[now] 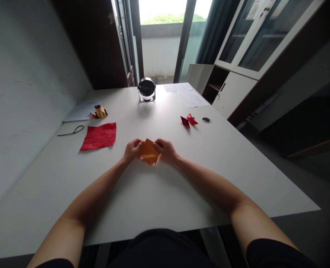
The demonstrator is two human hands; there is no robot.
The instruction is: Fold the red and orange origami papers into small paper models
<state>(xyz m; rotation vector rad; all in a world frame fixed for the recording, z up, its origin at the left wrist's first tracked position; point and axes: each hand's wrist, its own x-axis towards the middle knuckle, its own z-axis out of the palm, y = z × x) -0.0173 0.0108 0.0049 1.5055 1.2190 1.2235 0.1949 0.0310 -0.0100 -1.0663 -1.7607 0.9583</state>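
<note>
A folded piece of orange origami paper (149,151) is held just above the white table, in the middle of the view. My left hand (133,149) pinches its left edge, and my right hand (166,149) pinches its right edge. One corner points away from me, and small folded tips stick out at the near side. The fingers behind the paper are hidden. To the left lies a creased sheet of red paper (99,136), flat on the table. Two small red folded-paper pieces (185,121) stand close together to the right, beyond my right hand.
The white table (159,208) carries a small round black fan (147,88) at its far end. A yellow toy (100,111), a black cable tie (72,131) and a paper sheet lie left. More printed sheets (191,97) and a cable hole (206,120) are right. A wall borders the left.
</note>
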